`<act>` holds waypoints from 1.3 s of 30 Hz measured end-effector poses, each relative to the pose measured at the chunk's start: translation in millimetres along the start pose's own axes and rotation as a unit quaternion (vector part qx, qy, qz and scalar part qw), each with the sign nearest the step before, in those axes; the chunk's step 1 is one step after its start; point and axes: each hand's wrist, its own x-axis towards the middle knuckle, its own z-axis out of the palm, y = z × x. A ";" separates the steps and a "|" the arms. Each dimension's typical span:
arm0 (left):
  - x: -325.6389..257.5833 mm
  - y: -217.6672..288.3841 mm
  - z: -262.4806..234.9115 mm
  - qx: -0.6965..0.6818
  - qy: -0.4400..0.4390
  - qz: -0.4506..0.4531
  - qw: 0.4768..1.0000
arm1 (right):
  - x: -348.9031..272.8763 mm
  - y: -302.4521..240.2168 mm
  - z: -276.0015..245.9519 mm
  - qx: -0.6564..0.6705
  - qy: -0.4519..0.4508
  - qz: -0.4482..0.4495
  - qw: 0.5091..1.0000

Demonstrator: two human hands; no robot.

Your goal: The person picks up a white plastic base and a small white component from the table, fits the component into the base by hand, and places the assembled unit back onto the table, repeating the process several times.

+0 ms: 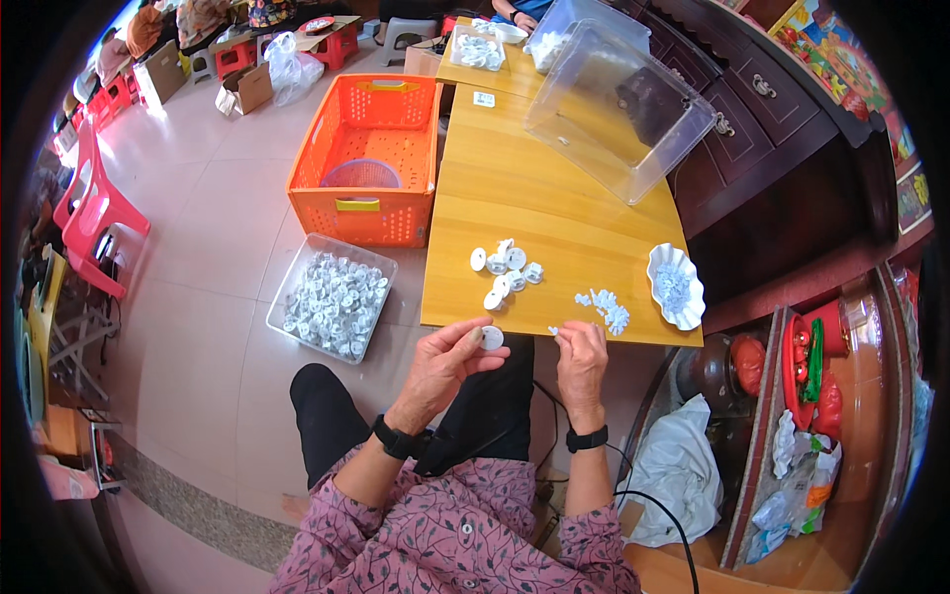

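Observation:
My left hand (450,361) pinches a round white plastic disc (492,338) between thumb and fingers, just off the table's near edge. To its right, my right hand (581,361) is closed in a pinch on a tiny white plastic piece (553,331). A loose group of white round plastic parts (503,263) lies on the yellow wooden table (495,168) beyond my left hand. Past my right hand is a small heap of tiny pale-blue pieces (609,310). More such pieces fill a white scalloped dish (656,259) at the table's right edge.
On the floor at left stands a clear tub (279,315) full of white parts, with an orange plastic crate (361,218) behind it. A clear empty bin (633,109) lies tilted at the table's far right. Dark wooden drawers (757,129) border the right side. Several people sit far left.

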 end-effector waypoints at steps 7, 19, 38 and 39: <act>-0.4 -7.5 -3.2 -0.001 -0.011 -0.015 1.000 | 8.8 -4.2 -3.5 0.000 -0.027 0.007 1.000; -1.0 -13.6 -8.0 0.009 0.001 -0.040 0.999 | 12.6 -6.9 0.9 0.197 -0.061 0.248 0.947; -5.0 -5.7 -7.7 -0.134 -0.022 -0.043 0.990 | -1.5 -96.3 -16.7 0.386 -0.044 0.307 0.869; -4.9 -7.5 -8.7 -0.135 -0.022 -0.033 0.990 | -3.2 -99.5 -14.9 0.375 -0.033 0.276 0.884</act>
